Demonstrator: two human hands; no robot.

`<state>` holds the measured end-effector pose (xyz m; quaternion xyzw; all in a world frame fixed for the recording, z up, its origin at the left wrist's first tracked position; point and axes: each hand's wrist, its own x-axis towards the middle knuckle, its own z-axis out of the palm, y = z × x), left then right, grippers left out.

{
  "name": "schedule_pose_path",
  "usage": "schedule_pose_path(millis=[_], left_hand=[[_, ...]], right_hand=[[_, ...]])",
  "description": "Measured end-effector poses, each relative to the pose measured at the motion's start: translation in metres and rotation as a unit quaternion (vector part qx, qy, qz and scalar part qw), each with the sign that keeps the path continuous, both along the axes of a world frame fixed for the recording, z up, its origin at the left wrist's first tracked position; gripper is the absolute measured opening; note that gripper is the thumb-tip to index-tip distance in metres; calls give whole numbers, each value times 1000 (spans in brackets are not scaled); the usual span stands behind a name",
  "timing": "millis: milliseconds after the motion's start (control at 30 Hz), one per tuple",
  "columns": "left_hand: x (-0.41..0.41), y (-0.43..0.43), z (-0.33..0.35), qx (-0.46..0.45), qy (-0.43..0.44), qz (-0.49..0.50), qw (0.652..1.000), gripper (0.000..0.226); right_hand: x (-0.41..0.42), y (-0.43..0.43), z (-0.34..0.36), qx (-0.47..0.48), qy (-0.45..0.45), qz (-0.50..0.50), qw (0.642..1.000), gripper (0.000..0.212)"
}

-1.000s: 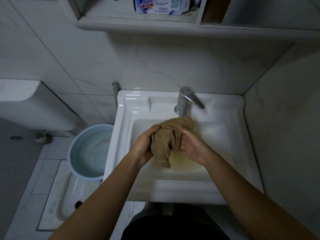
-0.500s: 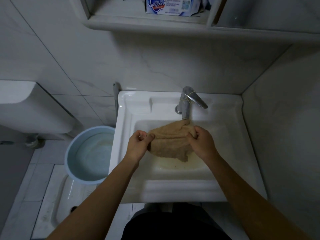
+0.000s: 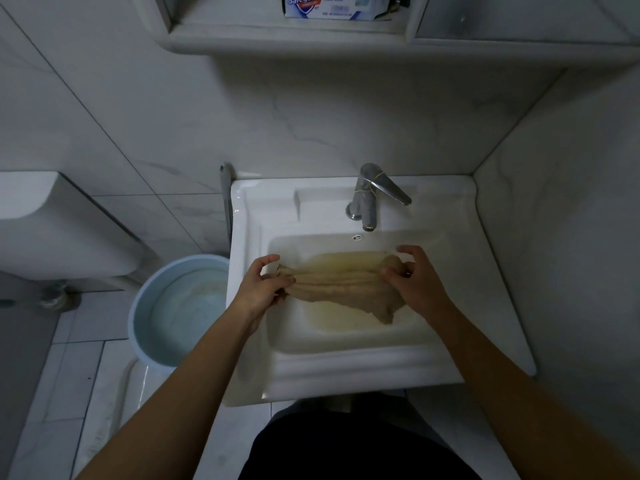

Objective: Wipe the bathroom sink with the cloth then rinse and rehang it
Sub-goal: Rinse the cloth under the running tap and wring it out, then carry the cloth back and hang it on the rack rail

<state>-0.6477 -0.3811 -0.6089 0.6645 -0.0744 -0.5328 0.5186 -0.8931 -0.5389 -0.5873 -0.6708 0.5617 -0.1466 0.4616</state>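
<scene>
While both hands work over the basin, the white bathroom sink (image 3: 349, 379) fills the middle of the head view, set into a corner of pale marbled wall tile. Yellowish-brown water (image 3: 346, 323) pools in the bowl directly under the grip.

Left of the left hand, beyond the sink's edge and lower down, a light blue bucket (image 3: 145, 306) stands on the floor, with water inside. Farther left again, a white cistern (image 3: 52, 223) is on the wall.

Beige cloth (image 3: 341, 282), wet-looking, stretched into a gathered band between the two hands, spanning the bowl from side to side. Its bulk runs straight from one grip to the other; a loose flap droops below the band, nearer the right hand, its tip close to the water. Whether the tip touches the water cannot be told.

Left hand (image 3: 265, 289): fingers curled and closed on the cloth's left end, bunched fabric showing past the knuckles. Right hand (image 3: 414, 282): thumb and forefingers pinched on the cloth's right end, a small wad of it pushed up against the fingertips; remaining fingers lifted and spread.

Beyond the grip, a chrome faucet (image 3: 369, 199), lever angled right, a thin band wound around its neck. Spout just behind the stretched cloth, apart from it. No visible stream.

Overhead, on a shelf, a Safeguard soap box (image 3: 329, 6), partly cut off.
</scene>
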Motion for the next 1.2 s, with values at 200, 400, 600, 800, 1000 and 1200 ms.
schedule_pose_path(millis=[200, 400, 600, 800, 1000, 1200], left_hand=[[8, -10, 9, 35, -250, -215, 943, 55], [4, -11, 8, 43, -342, -230, 910, 20], [-29, -14, 18, -8, -272, -157, 949, 7], [-70, -9, 28, -11, -283, -118, 952, 10], [-105, 24, 44, 13, -312, -53, 948, 12], [-146, 99, 47, 94, -341, 81, 932, 13]], right_hand=[[1, -7, 1, -21, 88, 184, 979, 44], [0, -6, 2, -118, 172, 222, 952, 32], [7, 4, -4, -96, 81, 201, 971, 31], [19, 24, -22, 49, -3, 233, 971, 49], [20, 46, -32, 94, 13, 360, 928, 11], [19, 71, -13, 52, -46, 430, 900, 15]])
